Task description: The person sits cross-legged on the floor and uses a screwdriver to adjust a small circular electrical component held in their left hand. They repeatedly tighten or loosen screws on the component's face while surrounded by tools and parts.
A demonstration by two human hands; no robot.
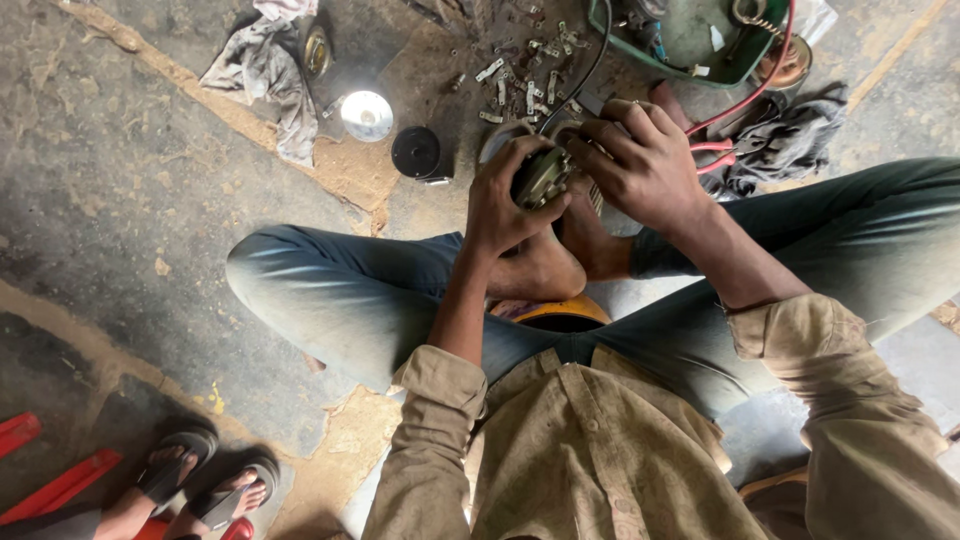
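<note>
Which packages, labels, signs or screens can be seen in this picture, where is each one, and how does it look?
No package, label, sign or screen can be made out.
Nearest thing to a container: a green tray, top right on the floor, open, holding small parts and wires.
The left hand and right hand hold a small dark metal part; no label is visible on it.

We cannot make out the small metal part (pixel 541 176): the left hand (pixel 505 200) and right hand (pixel 645 160) cover most of it. The loose screws and bits (pixel 520 85) on the floor are too small to tell apart. The green tray (pixel 700 50) is cut off by the top edge, its contents unclear. Another person's sandalled feet (pixel 205 485) run off the bottom edge. A yellow object (pixel 560 310) shows only partly beneath the legs.
</note>
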